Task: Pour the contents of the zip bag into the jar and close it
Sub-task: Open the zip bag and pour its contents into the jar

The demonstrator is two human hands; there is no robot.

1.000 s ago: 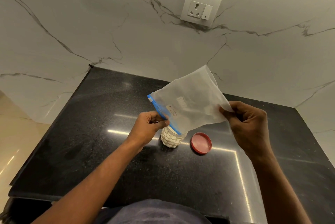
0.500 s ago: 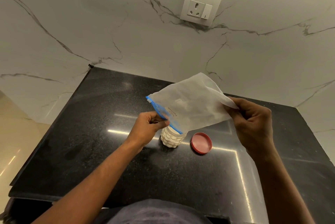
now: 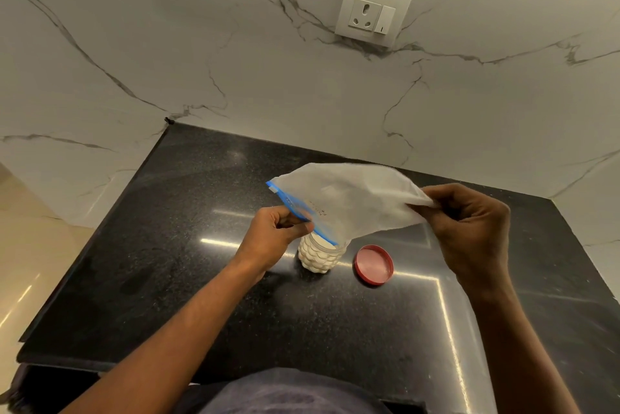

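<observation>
A translucent white zip bag (image 3: 349,202) with a blue zip strip hangs over a small textured jar (image 3: 317,257) that holds white contents. My left hand (image 3: 273,237) pinches the blue zip edge just above the jar's mouth. The bag's bottom end is gripped by my right hand (image 3: 469,229), which holds it about level with the zip end. The bag looks nearly flat, with little inside it. The jar stands open on the black counter (image 3: 167,279). Its red lid (image 3: 374,264) lies flat on the counter, just right of the jar.
A white marble wall rises behind the counter, with a socket and switch plate (image 3: 372,13) high up. The counter's left edge drops to a beige floor (image 3: 20,262).
My right hand has lowered the bag's bottom end and moved it right, so the bag now lies flatter. The left hand, jar and lid have stayed in place.
</observation>
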